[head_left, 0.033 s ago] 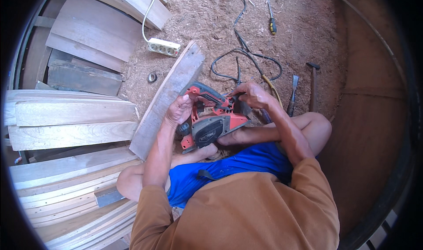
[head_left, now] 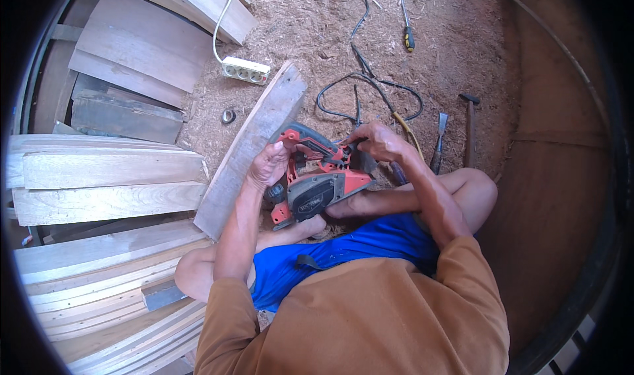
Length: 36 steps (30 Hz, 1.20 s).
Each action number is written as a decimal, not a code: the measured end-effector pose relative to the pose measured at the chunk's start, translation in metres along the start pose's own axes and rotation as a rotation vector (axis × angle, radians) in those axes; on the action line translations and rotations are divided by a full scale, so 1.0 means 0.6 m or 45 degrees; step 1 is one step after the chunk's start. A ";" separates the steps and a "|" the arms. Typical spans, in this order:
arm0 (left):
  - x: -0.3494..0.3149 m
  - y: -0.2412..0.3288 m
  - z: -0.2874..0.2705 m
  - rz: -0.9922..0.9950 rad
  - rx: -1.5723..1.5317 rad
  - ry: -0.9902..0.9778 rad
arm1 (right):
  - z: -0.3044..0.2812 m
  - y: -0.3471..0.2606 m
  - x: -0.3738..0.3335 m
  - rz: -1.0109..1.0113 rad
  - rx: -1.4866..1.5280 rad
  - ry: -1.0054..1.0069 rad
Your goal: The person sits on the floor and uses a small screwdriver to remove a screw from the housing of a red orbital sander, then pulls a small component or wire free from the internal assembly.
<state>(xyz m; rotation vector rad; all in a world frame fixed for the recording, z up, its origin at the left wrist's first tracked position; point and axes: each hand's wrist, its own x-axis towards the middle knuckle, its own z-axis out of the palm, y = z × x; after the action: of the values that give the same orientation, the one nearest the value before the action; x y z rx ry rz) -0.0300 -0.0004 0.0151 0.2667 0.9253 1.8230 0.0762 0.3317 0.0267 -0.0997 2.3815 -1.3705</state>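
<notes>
A red and black electric planer (head_left: pixel 316 193) rests tilted over my crossed lower legs. My left hand (head_left: pixel 269 165) is closed on the left end of its red handle, thumb up against it. At the handle's other end, the casing looks opened, with dark inner parts showing. There my right hand (head_left: pixel 378 144) is closed, its fingers curled in against the planer beside a dark grey piece (head_left: pixel 363 162). What those fingertips pinch is hidden. A thick wooden board (head_left: pixel 254 147) lies aslant just beyond my left hand.
Sawdust covers the floor, where a black cable (head_left: pixel 337 84) loops. A white power strip (head_left: pixel 246 71) and a tape roll (head_left: pixel 228 116) lie left. To the right are a screwdriver (head_left: pixel 409 38), a chisel (head_left: pixel 440 140) and a hammer (head_left: pixel 469 127). Stacked planks (head_left: pixel 112 170) fill the left side.
</notes>
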 end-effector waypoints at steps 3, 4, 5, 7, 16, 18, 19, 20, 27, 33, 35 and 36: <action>0.003 0.005 0.018 0.015 -0.021 -0.017 | -0.004 0.009 0.001 -0.009 0.029 -0.043; 0.006 0.006 0.027 0.038 -0.029 -0.024 | -0.007 0.013 -0.002 -0.006 0.026 -0.041; 0.005 0.007 0.027 0.041 -0.027 -0.022 | -0.008 0.013 -0.002 -0.001 0.065 -0.082; 0.003 0.008 0.025 0.056 -0.011 -0.070 | -0.010 0.013 -0.007 0.001 0.102 -0.124; -0.001 0.016 0.080 0.046 0.074 0.035 | -0.004 0.001 -0.065 0.078 0.175 -0.068; -0.004 0.011 0.067 0.032 0.060 0.043 | -0.003 0.002 -0.059 0.172 0.311 -0.103; -0.005 0.007 0.059 0.012 0.043 0.050 | -0.004 0.003 -0.055 0.167 0.309 -0.104; -0.004 0.002 0.051 0.016 0.045 0.053 | -0.006 0.002 -0.049 0.151 0.242 -0.112; -0.006 -0.003 0.044 0.057 0.045 0.055 | -0.023 -0.003 -0.023 0.057 0.273 -0.285; -0.001 -0.001 0.046 0.011 -0.010 0.039 | -0.016 0.010 -0.024 0.013 0.521 -0.256; 0.000 -0.002 0.043 0.000 -0.056 -0.011 | -0.030 -0.007 -0.028 0.105 0.481 -0.287; 0.000 -0.003 0.042 0.004 -0.016 0.009 | -0.031 -0.014 -0.026 0.151 0.462 -0.305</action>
<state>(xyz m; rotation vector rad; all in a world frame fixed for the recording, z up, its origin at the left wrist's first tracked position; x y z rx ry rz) -0.0145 0.0115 0.0311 0.2541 0.9191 1.8331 0.0825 0.3467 0.0468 -0.0200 1.8849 -1.6081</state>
